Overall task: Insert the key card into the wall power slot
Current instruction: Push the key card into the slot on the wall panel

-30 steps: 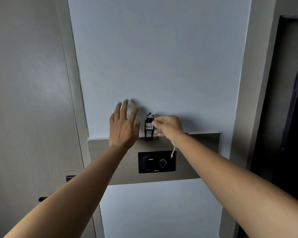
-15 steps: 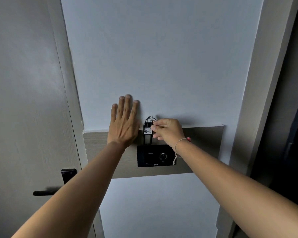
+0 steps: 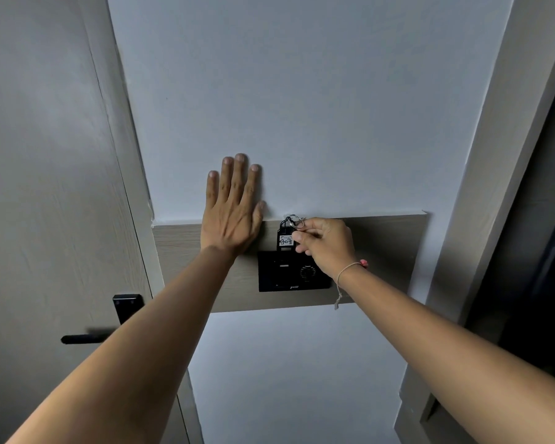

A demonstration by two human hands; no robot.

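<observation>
A black key card with a white numbered label and a metal ring at its top stands upright against the wall. Its lower end meets the top edge of the black power slot panel, which is set in a wood-grain strip. My right hand pinches the card from its right side, fingers closed on it. My left hand lies flat against the wall just left of the card, fingers spread and pointing up, holding nothing.
A grey door with a black handle and lock plate is on the left. A door frame and a dark opening stand at the right. The panel has a round dial.
My left hand has pressed flat onto the wall. My right hand has brought the key card down until its lower end reaches the top of the black panel.
</observation>
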